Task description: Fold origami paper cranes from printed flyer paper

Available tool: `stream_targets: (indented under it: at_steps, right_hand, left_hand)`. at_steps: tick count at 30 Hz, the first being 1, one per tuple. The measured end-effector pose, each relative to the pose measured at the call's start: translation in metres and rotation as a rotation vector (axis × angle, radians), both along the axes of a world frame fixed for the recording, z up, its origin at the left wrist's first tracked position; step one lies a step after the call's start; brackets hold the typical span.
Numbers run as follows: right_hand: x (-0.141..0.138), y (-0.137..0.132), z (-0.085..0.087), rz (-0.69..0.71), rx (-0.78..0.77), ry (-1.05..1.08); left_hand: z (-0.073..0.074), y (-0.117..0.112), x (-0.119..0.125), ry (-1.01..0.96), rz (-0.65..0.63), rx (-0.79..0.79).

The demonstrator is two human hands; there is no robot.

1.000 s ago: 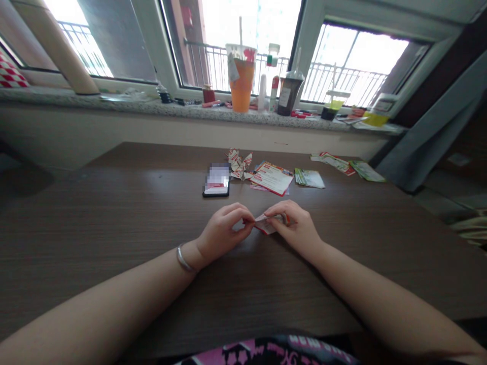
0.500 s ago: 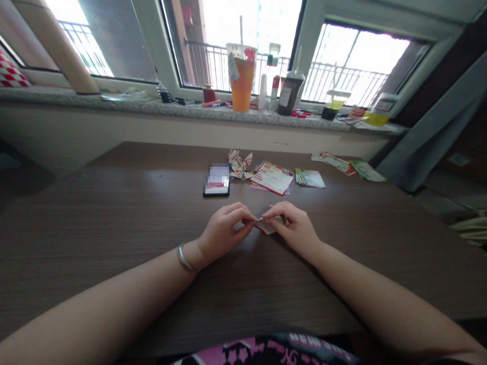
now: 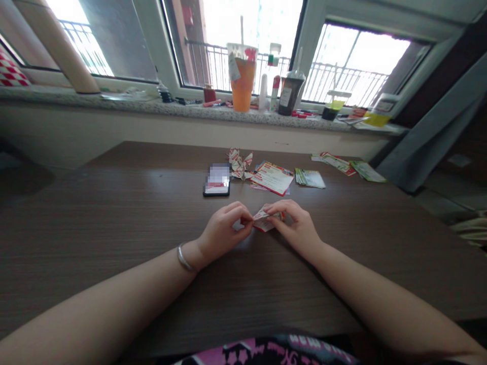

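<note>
Between my hands is a small folded piece of printed paper (image 3: 264, 222), white with red edges. My left hand (image 3: 228, 226) pinches its left corner between thumb and fingertips. On the other side my right hand (image 3: 294, 221) grips the paper, thumb below and fingers over the top, covering part of it. Just beyond lie a phone (image 3: 216, 180) with a lit screen, several folded paper shapes (image 3: 240, 165) and a stack of printed sheets (image 3: 273, 177).
Farther right on the brown table (image 3: 114, 218) are a small stack of green-and-white papers (image 3: 310, 178) and more printed leaflets (image 3: 338, 163). Along the windowsill (image 3: 213, 112) stand an orange drink cup (image 3: 243, 83), a dark cup (image 3: 290, 94) and several bottles.
The folded paper has tilted and opened up, so more of its printed face shows above my fingers. My left fingertips have shifted slightly left; both arms stay almost in place.
</note>
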State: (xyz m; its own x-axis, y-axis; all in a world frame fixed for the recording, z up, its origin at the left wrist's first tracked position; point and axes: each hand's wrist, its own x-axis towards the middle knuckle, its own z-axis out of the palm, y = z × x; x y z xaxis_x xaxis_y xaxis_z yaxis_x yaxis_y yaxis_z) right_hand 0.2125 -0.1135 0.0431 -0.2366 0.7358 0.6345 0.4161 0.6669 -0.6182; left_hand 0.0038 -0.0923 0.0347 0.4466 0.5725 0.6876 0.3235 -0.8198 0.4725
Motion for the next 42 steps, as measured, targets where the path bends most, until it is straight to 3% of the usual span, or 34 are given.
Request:
stream_targets:
  at_steps: [9,13,18,24,42]
  right_hand:
    - [-0.0041,0.0009,0.0014,0.002,0.062,-0.110]
    - [-0.0064,-0.0013,0.0015,0.044,0.067,-0.136]
    - [-0.0046,-0.0022,0.0010,-0.004,0.002,-0.112]
    - [-0.0056,-0.0006,0.0000,0.090,0.087,-0.140]
    - [-0.0088,-0.0040,0.0026,0.092,0.071,-0.164]
  left_hand:
    - [-0.0017,-0.0005,0.0027,0.117,0.034,0.100]
    - [-0.0022,-0.0021,0.0029,0.088,-0.012,0.066]
    - [-0.0012,-0.0024,0.0013,0.069,-0.029,0.043]
    - [-0.0013,-0.0032,0.0020,0.083,-0.011,0.042]
    - [0.0004,-0.0049,0.0037,0.103,-0.036,0.085]
